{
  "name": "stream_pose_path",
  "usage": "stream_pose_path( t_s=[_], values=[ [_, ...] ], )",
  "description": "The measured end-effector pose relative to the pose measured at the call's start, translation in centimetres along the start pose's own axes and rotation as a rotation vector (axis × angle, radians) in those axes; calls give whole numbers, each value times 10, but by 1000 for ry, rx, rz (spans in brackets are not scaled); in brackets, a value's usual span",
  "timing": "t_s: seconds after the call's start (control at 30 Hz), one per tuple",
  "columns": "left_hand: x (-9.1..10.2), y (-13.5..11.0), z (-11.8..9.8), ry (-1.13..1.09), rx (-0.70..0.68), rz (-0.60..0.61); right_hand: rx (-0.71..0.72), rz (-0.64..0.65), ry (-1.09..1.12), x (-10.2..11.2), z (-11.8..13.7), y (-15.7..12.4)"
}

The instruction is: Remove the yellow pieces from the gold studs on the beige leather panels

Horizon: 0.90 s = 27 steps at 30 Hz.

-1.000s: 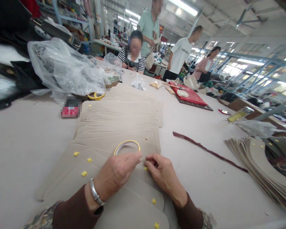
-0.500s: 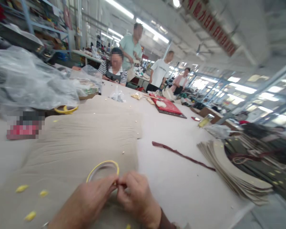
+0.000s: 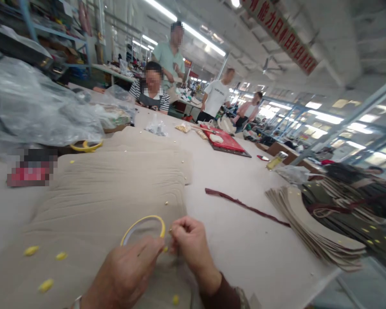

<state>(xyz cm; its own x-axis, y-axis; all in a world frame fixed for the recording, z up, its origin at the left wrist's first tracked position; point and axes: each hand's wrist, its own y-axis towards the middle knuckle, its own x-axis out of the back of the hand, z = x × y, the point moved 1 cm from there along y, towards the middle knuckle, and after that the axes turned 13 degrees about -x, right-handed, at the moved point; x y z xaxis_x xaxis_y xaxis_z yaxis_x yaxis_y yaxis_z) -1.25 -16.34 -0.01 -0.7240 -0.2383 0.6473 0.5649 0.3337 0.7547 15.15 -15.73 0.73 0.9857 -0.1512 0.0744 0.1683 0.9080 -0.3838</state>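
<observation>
My left hand [image 3: 128, 266] is closed on a ring of yellow tape [image 3: 141, 219], whose arc stands up above the fingers. Just to its right, my right hand [image 3: 191, 242] is closed in a pinch, with a small gold-coloured piece [image 3: 170, 231] at its fingertips. A gap separates the two hands. Beneath them lies a spread of beige fabric pieces [image 3: 116, 189], with several yellow bits [image 3: 46, 285] and small shiny metal pieces [image 3: 166, 203] on it.
A dark red cord [image 3: 244, 207] lies right of the fabric, near fanned beige strips [image 3: 312, 223]. Further back are a red board [image 3: 228, 140], a small bottle [image 3: 276, 160] and plastic bags [image 3: 35, 103]. A second yellow tape ring [image 3: 86, 147] sits left. Co-workers are beyond the table.
My hands, touching at the fingertips before, have come apart. The right hand has moved slightly right and up; the left stays on the tape ring.
</observation>
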Motion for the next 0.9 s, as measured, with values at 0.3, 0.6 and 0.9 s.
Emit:
stream_pose_path(
  t_s=[0.3,0.6,0.9],
  values=[
    [-5,3,9,128,244,551,38,78,-295,31,-13,12],
    [-10,1,8,70,291,599,421,-79,-771,16,-11,9],
    [-8,6,8,72,308,620,295,-181,-727,20,-12,10]
  ],
)
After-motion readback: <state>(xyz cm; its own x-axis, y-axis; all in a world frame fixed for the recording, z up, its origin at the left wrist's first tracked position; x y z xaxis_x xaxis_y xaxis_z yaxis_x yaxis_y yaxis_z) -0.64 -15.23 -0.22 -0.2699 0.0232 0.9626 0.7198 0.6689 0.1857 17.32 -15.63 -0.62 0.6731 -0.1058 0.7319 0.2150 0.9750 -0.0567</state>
